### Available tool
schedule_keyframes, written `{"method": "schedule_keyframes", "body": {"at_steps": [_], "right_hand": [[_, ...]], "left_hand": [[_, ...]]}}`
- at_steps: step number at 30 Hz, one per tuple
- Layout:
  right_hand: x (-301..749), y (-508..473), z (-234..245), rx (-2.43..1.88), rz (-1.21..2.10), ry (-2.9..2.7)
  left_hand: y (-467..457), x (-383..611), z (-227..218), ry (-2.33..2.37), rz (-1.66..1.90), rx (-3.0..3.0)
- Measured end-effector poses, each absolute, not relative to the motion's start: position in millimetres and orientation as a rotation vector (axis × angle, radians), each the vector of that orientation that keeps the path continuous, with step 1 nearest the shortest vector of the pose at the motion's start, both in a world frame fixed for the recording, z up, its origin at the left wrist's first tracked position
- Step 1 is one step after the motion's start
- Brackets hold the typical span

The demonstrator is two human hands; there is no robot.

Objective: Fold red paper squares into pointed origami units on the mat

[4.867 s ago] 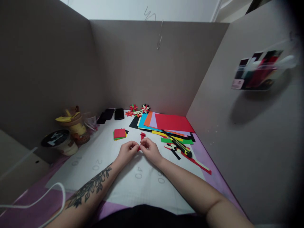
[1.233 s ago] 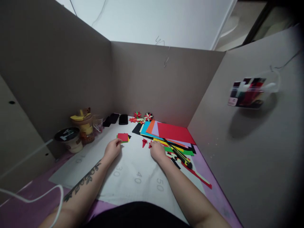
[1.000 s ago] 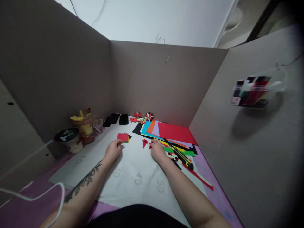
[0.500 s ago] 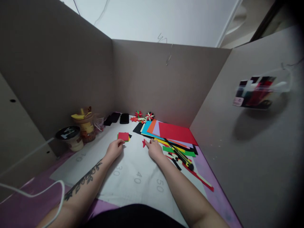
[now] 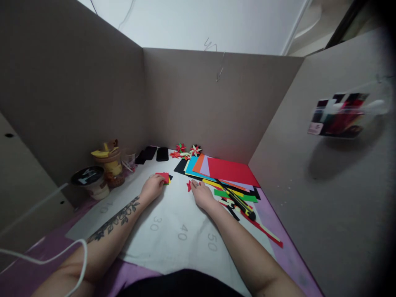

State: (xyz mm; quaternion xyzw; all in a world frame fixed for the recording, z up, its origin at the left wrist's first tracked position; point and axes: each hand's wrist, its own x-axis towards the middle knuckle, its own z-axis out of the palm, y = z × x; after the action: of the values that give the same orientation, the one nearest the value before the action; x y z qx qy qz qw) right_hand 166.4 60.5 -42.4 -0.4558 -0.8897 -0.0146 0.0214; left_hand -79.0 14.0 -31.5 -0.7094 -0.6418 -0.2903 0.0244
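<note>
My left hand (image 5: 153, 187) rests over a small stack of coloured paper squares (image 5: 166, 176), a red one on top with yellow and black edges showing below. Its fingers are bent and closed at the red square. My right hand (image 5: 201, 194) is closed at a small red folded paper piece (image 5: 189, 186) with pointed ends, fingertips on its right side. The piece lies low on or just over the white sheet (image 5: 168, 243), which bears printed numbers. How firmly either hand grips is hard to see.
Coloured paper sheets (image 5: 230, 169) lie to the right with a yellow-black utility knife (image 5: 239, 202), strips and scraps. Folded paper stars (image 5: 195, 150) and dark phone-like objects (image 5: 162, 154) lie at the back. Lidded cups (image 5: 93, 183) stand left; a white cable (image 5: 40, 260) crosses my left arm.
My left hand has moved onto the stack, its fingers now covering part of the red square. My right hand stays at the red folded piece. The view has shifted slightly.
</note>
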Motion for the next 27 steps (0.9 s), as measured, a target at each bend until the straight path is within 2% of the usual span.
{"method": "schedule_keyframes", "body": {"at_steps": [6, 13, 16, 20, 27], "right_hand": [[169, 62, -40, -1.360, -0.054, -2.848], [176, 59, -46, -1.388, 0.066, -2.628], [179, 62, -53, -1.261, 0.101, -2.545], [180, 69, -62, -1.023, 0.237, -2.667], [179, 67, -59, -1.045, 0.323, -2.788]], "left_hand": [[9, -81, -42, -2.012, -0.961, -2.240], [3, -82, -40, -2.001, -1.066, -2.181], [2, -77, -41, -1.967, -1.093, -2.219], [0, -74, -42, -1.943, -1.082, -2.287], [1, -76, -44, -1.966, -1.057, -2.271]]}}
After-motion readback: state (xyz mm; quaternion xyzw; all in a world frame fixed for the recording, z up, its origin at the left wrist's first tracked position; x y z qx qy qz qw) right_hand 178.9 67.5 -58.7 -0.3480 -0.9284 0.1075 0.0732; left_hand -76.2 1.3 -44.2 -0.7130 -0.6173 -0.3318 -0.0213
